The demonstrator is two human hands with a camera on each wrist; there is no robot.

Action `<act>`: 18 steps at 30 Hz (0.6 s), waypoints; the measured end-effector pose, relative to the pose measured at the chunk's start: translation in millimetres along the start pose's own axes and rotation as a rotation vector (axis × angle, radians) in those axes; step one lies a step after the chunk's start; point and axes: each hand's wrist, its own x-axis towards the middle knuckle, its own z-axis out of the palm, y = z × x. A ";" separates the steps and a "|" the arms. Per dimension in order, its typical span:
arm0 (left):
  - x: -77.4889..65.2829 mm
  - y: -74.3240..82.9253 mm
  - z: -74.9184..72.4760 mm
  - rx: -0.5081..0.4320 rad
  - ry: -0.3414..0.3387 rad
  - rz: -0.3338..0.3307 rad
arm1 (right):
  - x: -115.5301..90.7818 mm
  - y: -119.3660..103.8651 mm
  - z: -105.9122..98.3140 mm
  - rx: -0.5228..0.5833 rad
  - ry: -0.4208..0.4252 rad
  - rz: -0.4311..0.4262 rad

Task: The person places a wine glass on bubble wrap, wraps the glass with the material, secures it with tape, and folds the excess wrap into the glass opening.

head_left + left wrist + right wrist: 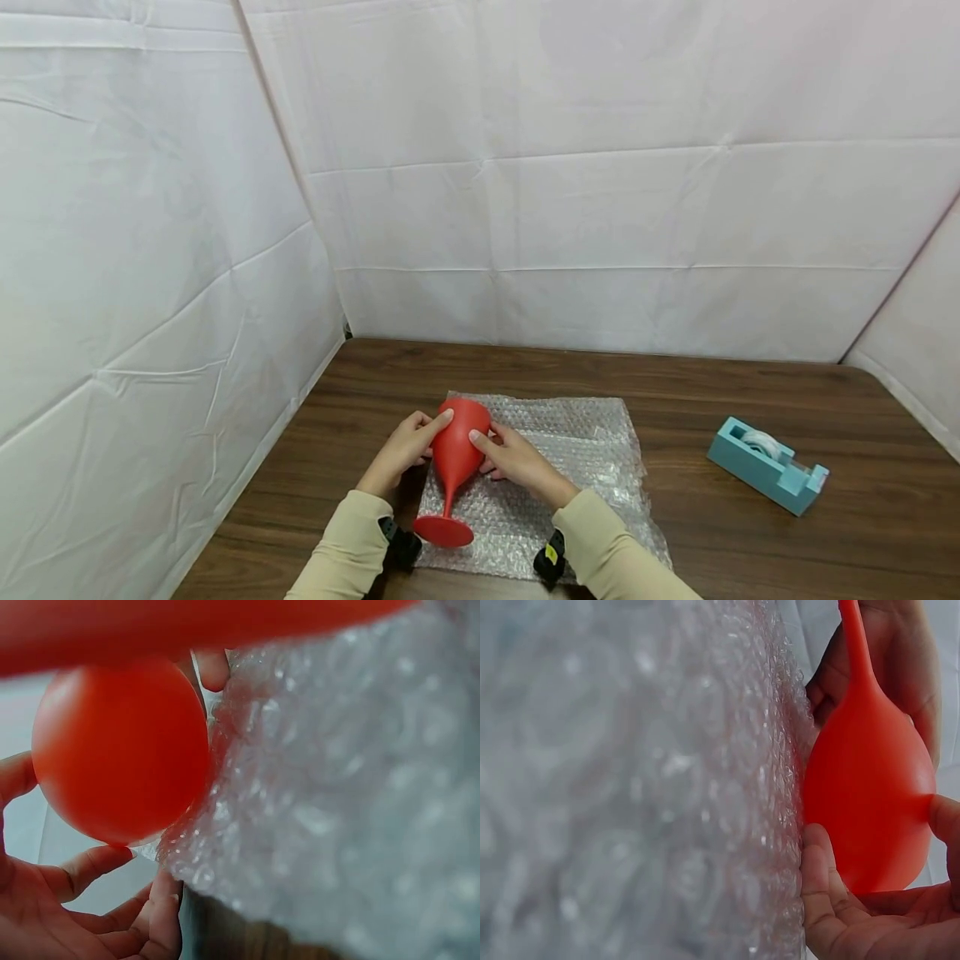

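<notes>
A dark wood-grain tabletop (300, 492), on which we see a sheet of bubble wrap (577, 454) spread out, a light-blue tape dispenser (757, 471) to its right, well apart

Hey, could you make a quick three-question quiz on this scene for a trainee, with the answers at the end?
1. Multiple choice: What do the left hand and right hand both hold? (a) a hammer, (b) a red goblet, (c) a banana.
2. True or false: In the head view, the tape dispenser is to the right of the bubble wrap.
3. Fill in: In the head view, the goblet's ____ is the part nearest the picture's bottom edge.

Key: 1. b; 2. true; 3. base.
</notes>
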 end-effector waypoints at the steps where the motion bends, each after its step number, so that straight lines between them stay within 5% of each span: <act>1: 0.2 0.2 0.3 -0.004 -0.003 -0.004 | 0.0 0.2 0.1 0.002 0.001 0.003; 18: -1.9 9.7 1.7 0.018 -0.020 0.012 | -6.9 -3.5 -7.9 0.052 0.022 0.052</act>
